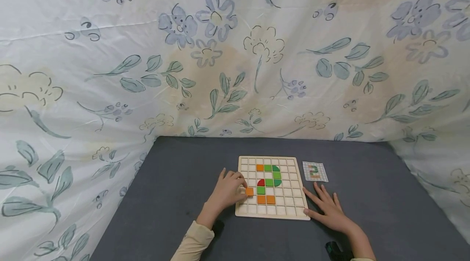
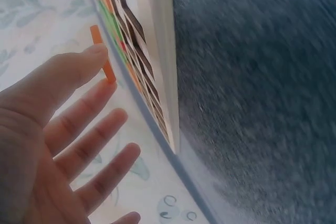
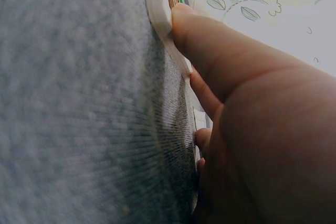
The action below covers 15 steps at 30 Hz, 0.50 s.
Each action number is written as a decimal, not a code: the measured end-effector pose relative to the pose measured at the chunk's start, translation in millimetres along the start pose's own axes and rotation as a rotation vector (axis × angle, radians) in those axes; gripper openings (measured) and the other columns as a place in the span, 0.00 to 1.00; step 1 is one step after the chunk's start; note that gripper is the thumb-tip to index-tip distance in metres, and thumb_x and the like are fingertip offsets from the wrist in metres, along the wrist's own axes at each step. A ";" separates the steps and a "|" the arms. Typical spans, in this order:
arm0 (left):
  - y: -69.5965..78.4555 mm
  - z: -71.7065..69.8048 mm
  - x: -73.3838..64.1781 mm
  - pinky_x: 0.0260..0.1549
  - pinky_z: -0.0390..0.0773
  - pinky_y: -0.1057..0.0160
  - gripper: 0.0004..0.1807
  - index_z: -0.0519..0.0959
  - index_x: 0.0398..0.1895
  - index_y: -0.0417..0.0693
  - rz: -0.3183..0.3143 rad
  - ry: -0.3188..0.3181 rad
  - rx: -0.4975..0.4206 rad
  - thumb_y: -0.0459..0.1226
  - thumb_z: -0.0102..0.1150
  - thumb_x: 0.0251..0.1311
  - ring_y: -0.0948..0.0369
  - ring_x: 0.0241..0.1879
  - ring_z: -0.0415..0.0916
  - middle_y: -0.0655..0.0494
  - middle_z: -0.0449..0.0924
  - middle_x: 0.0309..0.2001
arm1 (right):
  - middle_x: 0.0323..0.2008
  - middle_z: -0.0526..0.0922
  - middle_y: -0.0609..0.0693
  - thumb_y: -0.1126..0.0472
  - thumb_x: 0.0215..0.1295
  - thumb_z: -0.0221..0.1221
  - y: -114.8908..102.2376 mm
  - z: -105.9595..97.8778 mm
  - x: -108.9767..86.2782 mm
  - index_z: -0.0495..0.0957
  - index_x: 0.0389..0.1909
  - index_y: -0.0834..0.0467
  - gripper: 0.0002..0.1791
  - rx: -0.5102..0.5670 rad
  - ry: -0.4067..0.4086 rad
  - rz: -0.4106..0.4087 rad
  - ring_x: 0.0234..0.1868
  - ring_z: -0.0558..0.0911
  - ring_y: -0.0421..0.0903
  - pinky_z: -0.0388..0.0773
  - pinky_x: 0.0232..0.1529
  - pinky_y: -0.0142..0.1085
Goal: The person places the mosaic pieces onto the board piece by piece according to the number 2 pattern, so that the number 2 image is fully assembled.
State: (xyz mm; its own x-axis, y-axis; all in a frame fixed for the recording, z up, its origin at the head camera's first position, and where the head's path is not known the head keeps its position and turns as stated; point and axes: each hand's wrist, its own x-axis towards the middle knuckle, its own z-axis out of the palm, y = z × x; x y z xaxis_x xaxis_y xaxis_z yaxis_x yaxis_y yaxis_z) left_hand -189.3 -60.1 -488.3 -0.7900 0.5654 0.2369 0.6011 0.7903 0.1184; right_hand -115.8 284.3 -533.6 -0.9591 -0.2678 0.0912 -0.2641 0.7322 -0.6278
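My left hand (image 1: pixel 228 189) pinches an orange square tile (image 1: pixel 249 191) between thumb and index finger, above the left part of a wooden grid board (image 1: pixel 290 211). In the left wrist view the tile (image 2: pixel 95 35) is seen edge-on and the other fingers are spread. On the board lie green tiles (image 1: pixel 269 182), orange tiles (image 1: pixel 270 200) and a red rounded tile (image 1: pixel 261 182). Along the board's right edge, my right hand (image 1: pixel 330 211) rests with fingers spread. Its thumb (image 3: pixel 194 35) touches the board's corner in the right wrist view.
A small card (image 1: pixel 315 171) with a printed coloured grid pattern lies to the right of the board, just beyond the right fingertips. Everything stands on a dark grey table (image 1: pixel 176 183). Behind and beside the table hangs a floral cloth (image 1: pixel 227 89).
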 end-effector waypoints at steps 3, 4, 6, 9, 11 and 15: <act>4.3 1.3 1.5 0.63 0.56 0.38 0.11 0.81 0.32 0.60 0.007 -0.006 -0.011 0.51 0.68 0.48 0.57 0.50 0.70 0.61 0.76 0.44 | 0.69 0.45 0.70 0.48 0.61 0.58 -0.7 -0.5 -0.1 0.59 0.69 0.53 0.36 -0.001 -0.002 0.003 0.68 0.41 0.73 0.27 0.57 0.73; 6.0 1.4 1.9 0.63 0.56 0.38 0.11 0.81 0.32 0.60 0.010 -0.007 -0.015 0.50 0.68 0.48 0.57 0.50 0.70 0.61 0.76 0.44 | 0.69 0.45 0.70 0.48 0.61 0.57 -0.9 -0.6 -0.1 0.59 0.69 0.53 0.36 -0.002 -0.003 0.004 0.68 0.41 0.73 0.27 0.57 0.73; 8.8 2.1 2.9 0.63 0.56 0.39 0.11 0.82 0.33 0.60 0.013 -0.013 -0.022 0.50 0.67 0.48 0.57 0.50 0.70 0.62 0.76 0.44 | 0.69 0.45 0.70 0.48 0.61 0.58 -1.4 -0.7 -0.3 0.59 0.69 0.53 0.36 -0.001 -0.003 0.005 0.68 0.41 0.73 0.27 0.57 0.72; 13.0 3.4 4.9 0.63 0.56 0.39 0.10 0.82 0.33 0.61 0.024 -0.012 -0.026 0.50 0.66 0.49 0.58 0.50 0.70 0.62 0.76 0.45 | 0.69 0.45 0.70 0.48 0.61 0.58 -2.0 -0.5 -0.6 0.60 0.69 0.54 0.36 0.001 -0.003 0.007 0.68 0.41 0.73 0.27 0.57 0.72; 15.8 4.3 6.3 0.64 0.56 0.39 0.10 0.82 0.33 0.61 0.028 -0.015 -0.025 0.51 0.65 0.50 0.59 0.50 0.70 0.63 0.76 0.45 | 0.69 0.45 0.70 0.48 0.61 0.58 -2.3 -0.3 -0.7 0.60 0.69 0.54 0.36 0.001 -0.002 0.009 0.68 0.41 0.73 0.27 0.57 0.72; 21.8 5.1 8.3 0.64 0.55 0.40 0.09 0.82 0.33 0.62 0.039 -0.025 -0.031 0.51 0.64 0.51 0.60 0.51 0.69 0.64 0.76 0.45 | 0.70 0.45 0.69 0.48 0.61 0.58 -2.0 0.1 -0.5 0.59 0.69 0.53 0.36 -0.002 -0.002 0.012 0.68 0.41 0.72 0.27 0.58 0.72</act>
State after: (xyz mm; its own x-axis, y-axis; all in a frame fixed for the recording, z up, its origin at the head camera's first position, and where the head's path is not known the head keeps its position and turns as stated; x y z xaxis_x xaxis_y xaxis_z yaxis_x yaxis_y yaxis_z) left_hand -183.3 -37.0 -488.7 -0.7686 0.6014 0.2182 0.6344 0.7604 0.1391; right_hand -114.7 282.9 -532.5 -0.9620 -0.2606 0.0821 -0.2531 0.7367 -0.6271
